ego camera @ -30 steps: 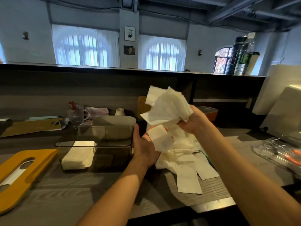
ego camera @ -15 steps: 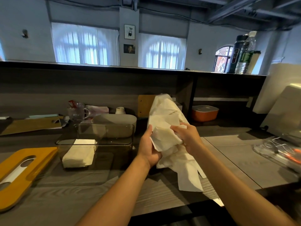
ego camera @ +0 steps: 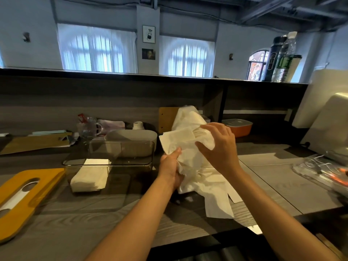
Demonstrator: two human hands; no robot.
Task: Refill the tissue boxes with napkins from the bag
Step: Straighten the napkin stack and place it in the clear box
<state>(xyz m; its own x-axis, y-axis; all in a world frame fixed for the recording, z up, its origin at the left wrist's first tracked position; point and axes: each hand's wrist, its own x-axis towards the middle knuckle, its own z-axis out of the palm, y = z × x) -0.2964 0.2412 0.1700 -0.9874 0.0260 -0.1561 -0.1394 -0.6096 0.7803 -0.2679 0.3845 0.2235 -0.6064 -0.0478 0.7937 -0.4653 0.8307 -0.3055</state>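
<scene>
Both hands (ego camera: 170, 171) — on napkin bag (ego camera: 190, 161)

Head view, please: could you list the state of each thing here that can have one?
Clear tissue box: lid off, partly filled with a napkin stack at its left end.
Yellow lid: off, lying flat on the counter.
Napkin bag: upright, crumpled, held.
Left hand: grips the bag's lower part.
Right hand: on the bag's top, holding napkins.
Orange container: lidded.
</scene>
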